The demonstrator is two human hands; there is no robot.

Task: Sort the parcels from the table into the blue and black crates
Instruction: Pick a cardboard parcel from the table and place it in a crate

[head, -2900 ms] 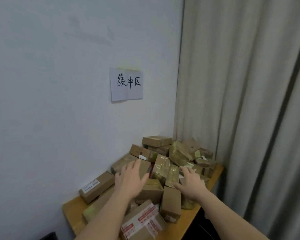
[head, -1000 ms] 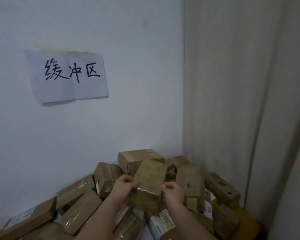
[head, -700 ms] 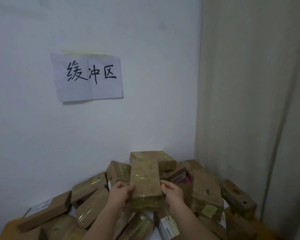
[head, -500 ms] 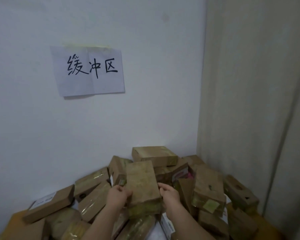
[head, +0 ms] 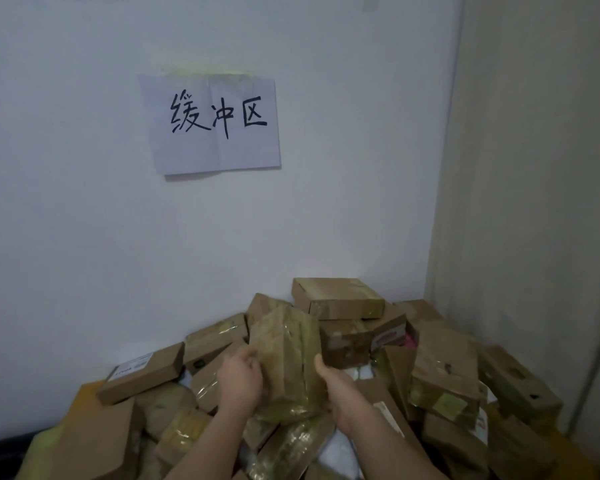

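Note:
A heap of brown cardboard parcels (head: 444, 368) covers the table in the room's corner. I hold one tape-wrapped parcel (head: 288, 358) upright above the heap. My left hand (head: 239, 379) grips its left side and my right hand (head: 336, 386) grips its right side and lower edge. The held parcel is tilted, with one long edge turned toward me. No blue or black crate is in view.
A white wall with a paper sign (head: 212, 123) stands behind the heap. A beige curtain (head: 534, 202) hangs on the right. A flat box (head: 336, 297) tops the heap. A labelled box (head: 142, 372) lies at the left. The yellow table edge (head: 84, 396) shows at left.
My two hands went from resting on the heap to lifting one taped parcel. Over the last second the parcel has turned in my hands, from flat face toward me to edge-on.

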